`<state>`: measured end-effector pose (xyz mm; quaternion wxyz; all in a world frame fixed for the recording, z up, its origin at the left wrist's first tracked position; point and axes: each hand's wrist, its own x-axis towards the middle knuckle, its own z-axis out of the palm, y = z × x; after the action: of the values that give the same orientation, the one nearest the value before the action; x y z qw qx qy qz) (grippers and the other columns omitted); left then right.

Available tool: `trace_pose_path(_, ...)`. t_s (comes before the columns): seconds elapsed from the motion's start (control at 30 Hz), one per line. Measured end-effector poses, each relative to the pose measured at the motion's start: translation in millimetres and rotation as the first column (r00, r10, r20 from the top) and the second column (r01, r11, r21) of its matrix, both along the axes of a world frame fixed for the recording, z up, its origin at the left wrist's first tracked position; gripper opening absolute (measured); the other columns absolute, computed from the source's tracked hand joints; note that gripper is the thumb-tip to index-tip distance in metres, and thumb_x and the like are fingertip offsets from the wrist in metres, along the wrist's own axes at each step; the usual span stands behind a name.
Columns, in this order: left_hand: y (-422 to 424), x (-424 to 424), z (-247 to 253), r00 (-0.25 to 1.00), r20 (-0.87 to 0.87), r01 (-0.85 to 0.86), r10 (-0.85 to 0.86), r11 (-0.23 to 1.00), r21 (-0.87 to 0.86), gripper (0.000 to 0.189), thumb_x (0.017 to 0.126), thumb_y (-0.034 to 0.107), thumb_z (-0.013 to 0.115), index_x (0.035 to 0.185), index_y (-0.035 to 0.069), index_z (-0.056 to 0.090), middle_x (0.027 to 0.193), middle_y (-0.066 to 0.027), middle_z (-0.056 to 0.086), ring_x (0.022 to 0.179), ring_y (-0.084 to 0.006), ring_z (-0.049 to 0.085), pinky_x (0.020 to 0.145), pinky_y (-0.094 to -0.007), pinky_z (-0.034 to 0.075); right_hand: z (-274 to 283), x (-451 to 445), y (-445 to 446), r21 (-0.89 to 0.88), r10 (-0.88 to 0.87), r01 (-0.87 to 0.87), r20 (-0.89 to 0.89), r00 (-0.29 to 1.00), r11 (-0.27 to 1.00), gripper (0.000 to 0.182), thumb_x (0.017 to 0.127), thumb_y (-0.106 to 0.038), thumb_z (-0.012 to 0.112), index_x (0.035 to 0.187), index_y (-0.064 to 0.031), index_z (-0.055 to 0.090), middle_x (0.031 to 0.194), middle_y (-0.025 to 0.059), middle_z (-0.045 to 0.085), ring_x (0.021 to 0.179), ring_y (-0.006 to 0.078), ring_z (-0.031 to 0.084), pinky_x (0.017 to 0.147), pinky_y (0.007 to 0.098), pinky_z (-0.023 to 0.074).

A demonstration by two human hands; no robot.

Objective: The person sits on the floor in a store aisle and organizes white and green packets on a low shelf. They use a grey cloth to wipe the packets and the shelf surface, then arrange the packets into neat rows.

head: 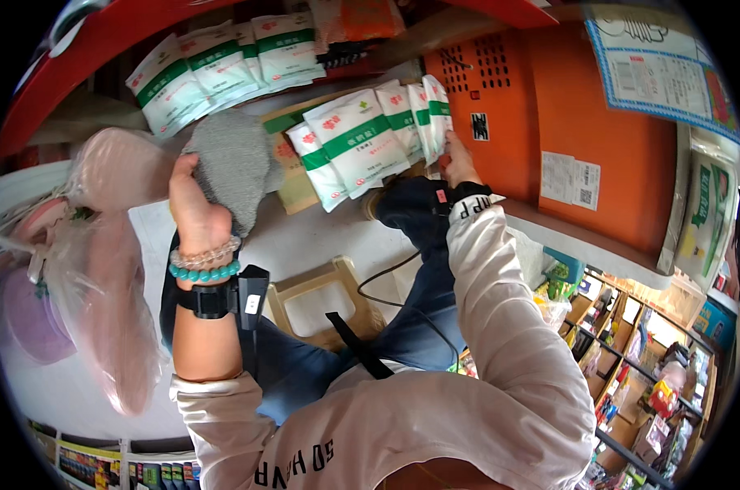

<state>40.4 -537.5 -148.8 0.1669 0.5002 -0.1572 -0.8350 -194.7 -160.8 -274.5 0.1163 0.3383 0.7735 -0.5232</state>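
My left hand (192, 199) holds a grey cloth (232, 159), its thumb lying over the cloth's near edge. At the right end of a row of white and green plastic packets (360, 144), my right hand (458, 162) touches the rightmost packet (436, 116); its fingertips are partly hidden behind the packet. The row stands on or in a flattened-looking cardboard box (299, 193). Further back on the left, more packets of the same kind (220, 67) lean on a shelf under a red edge.
An orange metal cabinet (504, 141) stands right of my right hand. Pink plastic-wrapped goods (109, 275) lie at the left. Between my legs is a beige plastic stool (327, 294), with a black cable (382, 300) beside it. Stocked shelves (639, 367) stand at the lower right.
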Motion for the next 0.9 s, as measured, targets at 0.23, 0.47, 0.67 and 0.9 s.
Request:
trace_pose_path(0.23, 5, 6, 0, 0.864, 0.158, 0.478, -0.479, 0.678, -0.559, 0.028, 0.075, 0.008, 0.045, 0.1, 0.005, 0.059, 0.085, -0.0082, 0.057, 0.078, -0.0172, 0.055, 0.071, -0.0315, 0.046, 74, 28, -89, -0.184, -0.057, -0.068, -0.599, 0.798, 0.981, 0.025, 0.082, -0.01, 0.053, 0.106, -0.0019, 0.051, 0.093, 0.0053, 0.056, 0.086, 0.0143, 0.052, 0.077, 0.0279, 0.0431)
trace_pose_path(0.47, 13, 37, 2, 0.368, 0.869, 0.734, -0.331, -0.47, -0.491, 0.023, 0.072, 0.009, 0.051, 0.093, 0.005, 0.059, 0.08, -0.0152, 0.06, 0.07, -0.0328, 0.058, 0.062, -0.0403, 0.048, 134, 73, -245, -0.537, 0.58, -0.666, -0.352, 0.734, 0.517, 0.024, 0.084, -0.015, 0.049, 0.103, -0.0019, 0.056, 0.1, 0.008, 0.06, 0.093, 0.0156, 0.057, 0.081, 0.0284, 0.0435)
trace_pose_path(0.67, -4, 49, -1, 0.335, 0.906, 0.764, -0.258, -0.489, -0.421, 0.017, 0.072, 0.009, 0.052, 0.087, 0.004, 0.058, 0.079, -0.0151, 0.059, 0.067, -0.0338, 0.059, 0.059, -0.0412, 0.048, 57, 109, -350, -0.644, 0.724, -0.529, 0.055, 0.688, 0.552, 0.039, 0.086, -0.026, 0.052, 0.115, -0.0007, 0.045, 0.11, 0.0153, 0.052, 0.104, 0.0256, 0.05, 0.088, 0.0373, 0.0407)
trace_pose_path(0.9, -16, 58, 1, 0.344, 0.893, 0.772, -0.289, -0.455, -0.445, 0.014, 0.072, 0.008, 0.05, 0.083, 0.002, 0.054, 0.075, -0.0156, 0.058, 0.062, -0.0342, 0.058, 0.057, -0.0411, 0.048, 30, 126, -418, -0.456, 0.733, -0.616, 0.131, 0.667, 0.642, 0.026, 0.079, -0.023, 0.06, 0.096, -0.0043, 0.054, 0.078, 0.0063, 0.057, 0.071, 0.0167, 0.054, 0.063, 0.0268, 0.0411)
